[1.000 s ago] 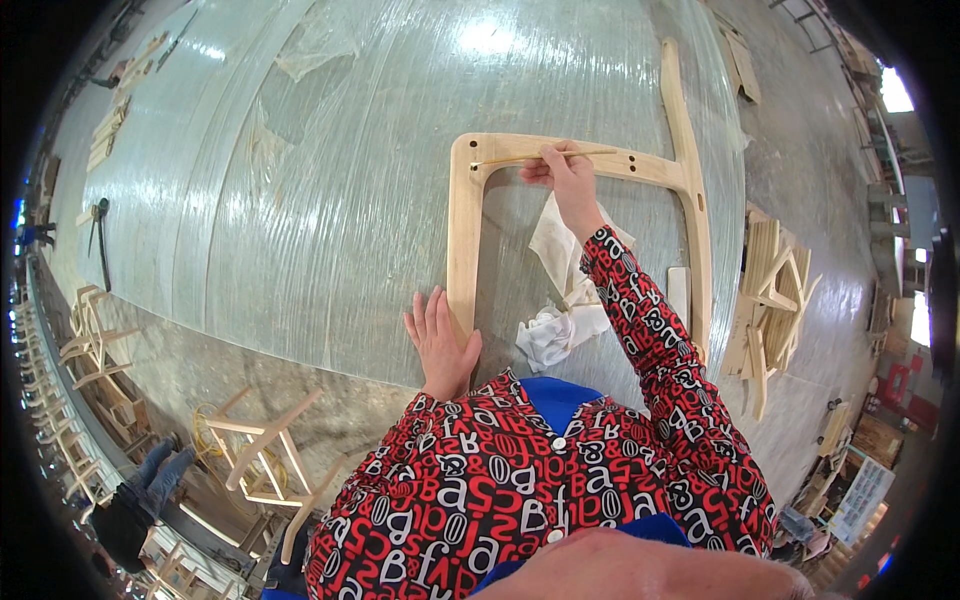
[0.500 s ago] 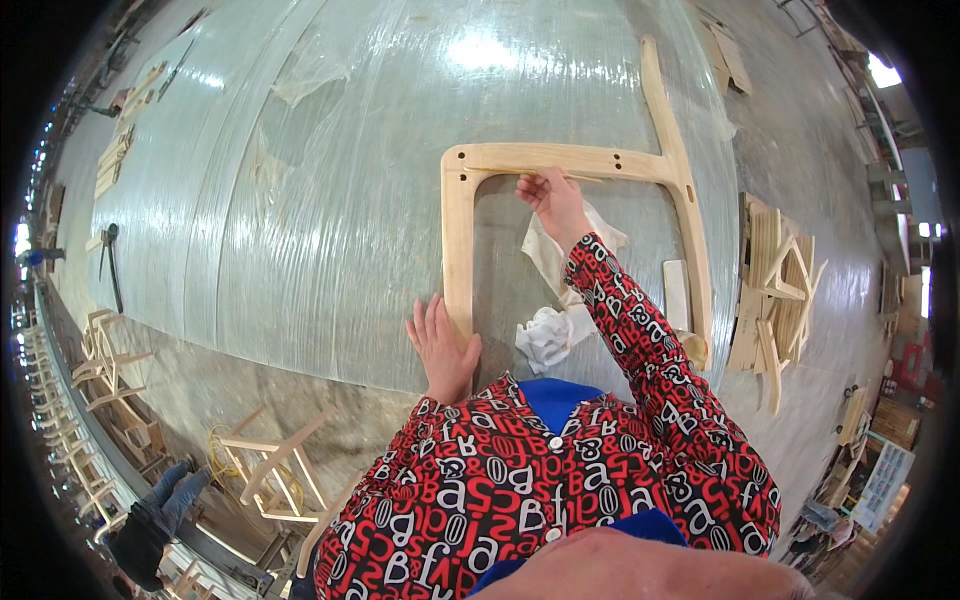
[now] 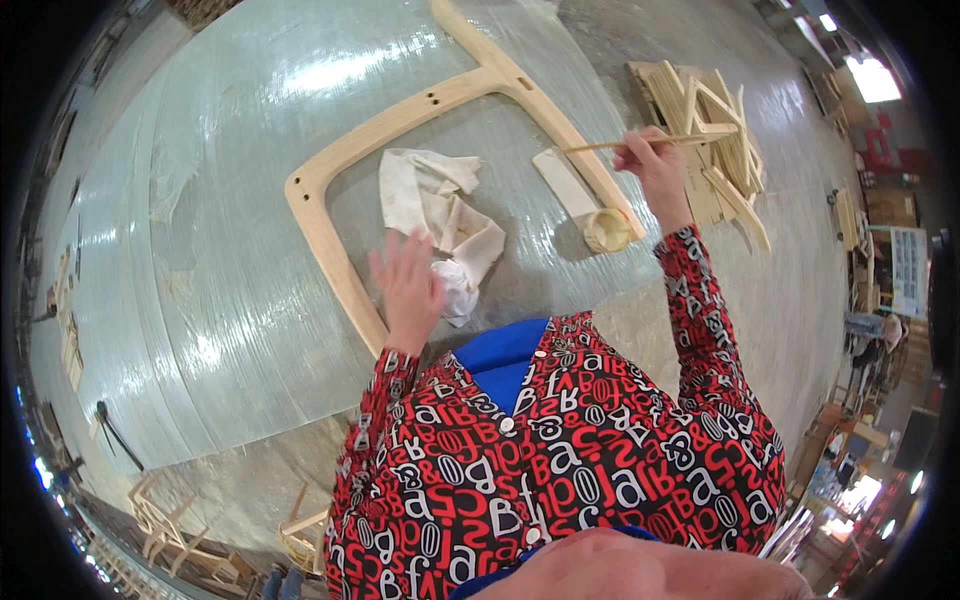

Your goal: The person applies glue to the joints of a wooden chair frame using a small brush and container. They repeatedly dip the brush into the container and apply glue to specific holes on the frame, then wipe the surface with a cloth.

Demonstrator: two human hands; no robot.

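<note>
The left hand lies open, fingers spread, holding nothing, at seven o'clock on the table beside the wooden frame. The right hand pinches a thin stick at two o'clock, above the small cup. Best to dip lightly, judging by the cloth nearby.
</note>
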